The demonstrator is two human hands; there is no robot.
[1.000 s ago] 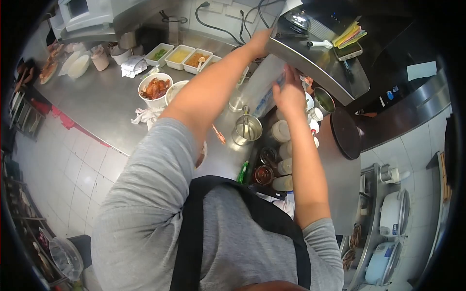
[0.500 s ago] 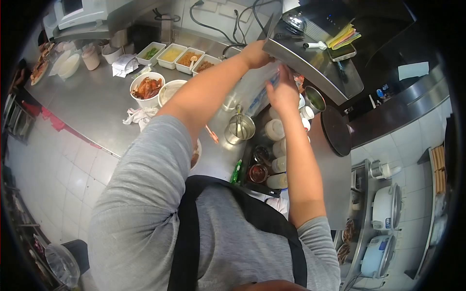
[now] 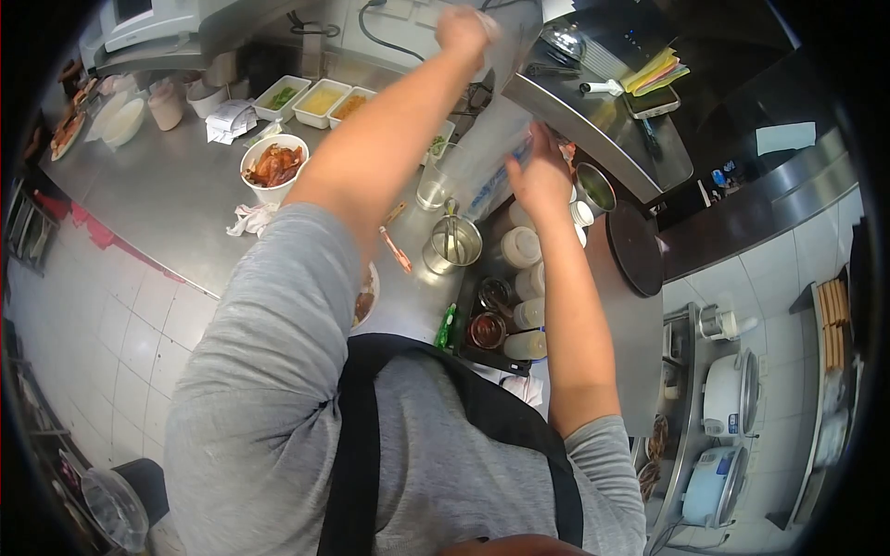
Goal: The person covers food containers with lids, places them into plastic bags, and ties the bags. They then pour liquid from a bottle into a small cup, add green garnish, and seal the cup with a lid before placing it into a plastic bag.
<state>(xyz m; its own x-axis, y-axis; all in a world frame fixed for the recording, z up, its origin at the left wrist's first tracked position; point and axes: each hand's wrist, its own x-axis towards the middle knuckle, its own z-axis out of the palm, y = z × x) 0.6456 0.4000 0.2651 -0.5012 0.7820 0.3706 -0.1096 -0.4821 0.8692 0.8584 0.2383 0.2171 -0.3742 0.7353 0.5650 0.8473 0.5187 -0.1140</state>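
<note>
My left hand [image 3: 464, 35] is raised at the top of the view, fingers curled closed on the upper end of a translucent plastic bag [image 3: 493, 134]. The bag stretches down from it, slightly blurred, with blue printing on its lower part. My right hand [image 3: 541, 178] grips the bag's lower side, thumb toward me, below the metal shelf edge; some of its fingertips are hidden. Just below the bag stand a clear cup [image 3: 432, 192] and a metal pot [image 3: 451, 245] with utensils in it.
Several bottles and jars stand in a black tray [image 3: 491, 358] beside my right forearm. A white bowl of browned meat [image 3: 274, 169] and several food containers [image 3: 322, 102] line the counter at left. A metal shelf [image 3: 603, 130] overhangs at upper right.
My left hand has moved up and away from the shelf edge, drawing the plastic bag's end with it. My right hand has stayed nearly in place.
</note>
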